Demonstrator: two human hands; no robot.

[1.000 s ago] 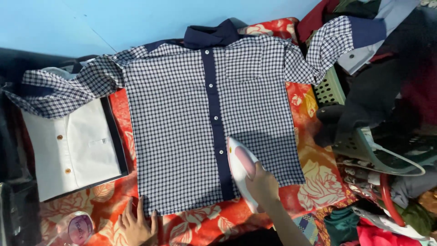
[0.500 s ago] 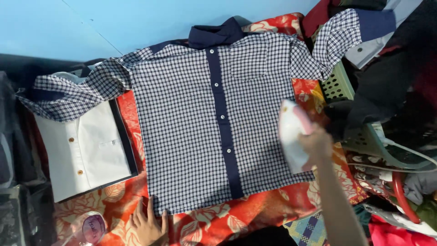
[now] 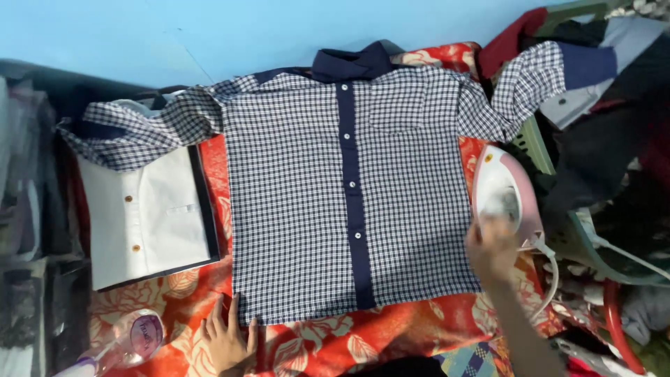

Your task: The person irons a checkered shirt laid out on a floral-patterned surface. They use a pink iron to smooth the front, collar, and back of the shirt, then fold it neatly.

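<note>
A navy-and-white checked shirt lies flat, front up, on a red floral cloth, its collar at the far side. My right hand grips the handle of a pink and white iron, which stands tilted just off the shirt's right edge. My left hand rests flat on the cloth with fingers spread, touching the shirt's lower left hem. The shirt's left sleeve drapes over a folded white shirt.
A clear plastic spray bottle lies at the lower left. Piled clothes and a green plastic chair crowd the right side. A blue wall runs behind. Dark bags sit at the far left.
My right hand has carried the iron from the shirt's lower placket to the right and off the shirt's edge. My left hand has stayed at the hem.
</note>
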